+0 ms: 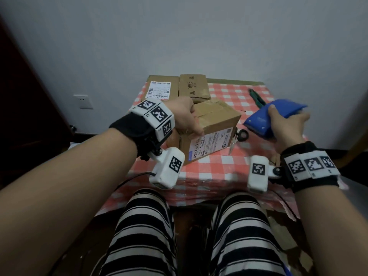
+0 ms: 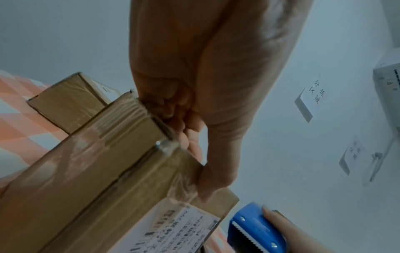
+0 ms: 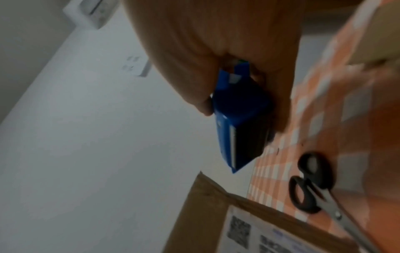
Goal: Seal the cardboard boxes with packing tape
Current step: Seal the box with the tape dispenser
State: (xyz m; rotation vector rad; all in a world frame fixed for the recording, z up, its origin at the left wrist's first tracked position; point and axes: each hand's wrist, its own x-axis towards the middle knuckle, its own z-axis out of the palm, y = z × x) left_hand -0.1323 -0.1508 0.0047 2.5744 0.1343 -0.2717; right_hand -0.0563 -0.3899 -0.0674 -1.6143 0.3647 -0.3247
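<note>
A brown cardboard box (image 1: pixel 217 124) with a white shipping label stands tilted on the checked tablecloth (image 1: pixel 217 170). My left hand (image 1: pixel 184 116) grips its near top corner, thumb on the labelled side and fingers curled over the top edge (image 2: pixel 186 123). Old clear tape runs over the box top (image 2: pixel 121 130). My right hand (image 1: pixel 286 124) holds a blue tape dispenser (image 1: pixel 264 120) in the air to the right of the box, its serrated blade (image 2: pixel 249 238) pointing at the box. The dispenser (image 3: pixel 236 119) hides the tape roll.
Two more cardboard boxes (image 1: pixel 163 88) (image 1: pixel 194 87) lie at the back left of the table. Black-handled scissors (image 1: pixel 238 138) lie just right of the held box. A green utility knife (image 1: pixel 256 98) lies behind the dispenser. A wall stands behind the table; my striped legs are below.
</note>
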